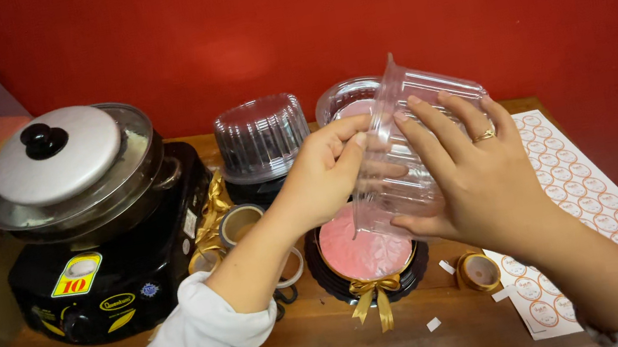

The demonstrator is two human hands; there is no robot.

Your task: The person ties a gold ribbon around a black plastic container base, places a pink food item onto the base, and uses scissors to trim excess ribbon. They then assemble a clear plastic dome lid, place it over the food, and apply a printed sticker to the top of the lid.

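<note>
- Above the middle of the wooden desk point(329, 346), both hands hold one clear plastic dome lid point(405, 149) tilted in the air, its rim turned down toward the person.
- The left hand point(322, 175) has its grip closed on the lid's near-left edge, thumb on the outside and fingertips curled against the plastic.
- The right hand point(476, 171), with a gold ring point(484, 136) on one finger, is closed over the lid's right wall, fingers spread flat across the top.
- Straight below both grips sits a pink round cake point(364, 252) on a black base, uncovered, with a gold ribbon bow point(372, 292) at its near edge; lid and cake are apart.
- Beyond the left grip stands a covered cake box with a ribbed clear dome point(261, 135); another clear dome point(342, 97) shows behind the held lid.
- Left of the left grip, tape rolls point(238, 223) lie beside a black stove point(109, 278) carrying a steel pot with a lid point(60, 161).
- Right of the right grip, a sheet of round stickers point(580, 195) runs along the desk's right edge; a small gold tape roll point(478, 271) lies just below that wrist.
- Bare wood shows in front of the cake up to the near desk edge, with small white paper scraps point(433, 324) on it.
</note>
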